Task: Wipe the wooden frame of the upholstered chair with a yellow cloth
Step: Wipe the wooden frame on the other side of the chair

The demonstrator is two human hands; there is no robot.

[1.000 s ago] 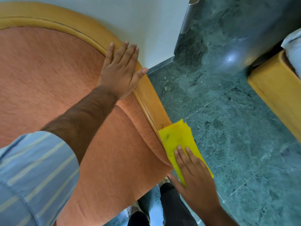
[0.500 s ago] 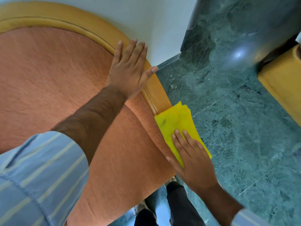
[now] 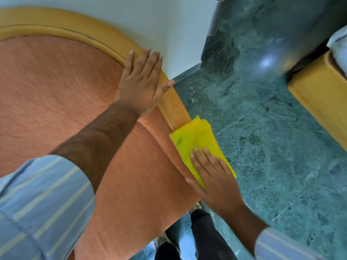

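The chair's curved wooden frame runs around its orange upholstery. A folded yellow cloth lies over the frame's right side, just below the bare wood. My right hand presses flat on the cloth's lower part, fingers together. My left hand rests flat on the frame and the edge of the upholstery higher up, fingers spread, holding nothing. The frame under the cloth is hidden.
A white wall stands behind the chair. Green marble floor stretches to the right. Another piece of wooden furniture stands at the far right. My dark trouser legs show below the chair.
My right hand has slid the yellow cloth up along the frame toward my left hand. The left hand has stayed put on the frame.
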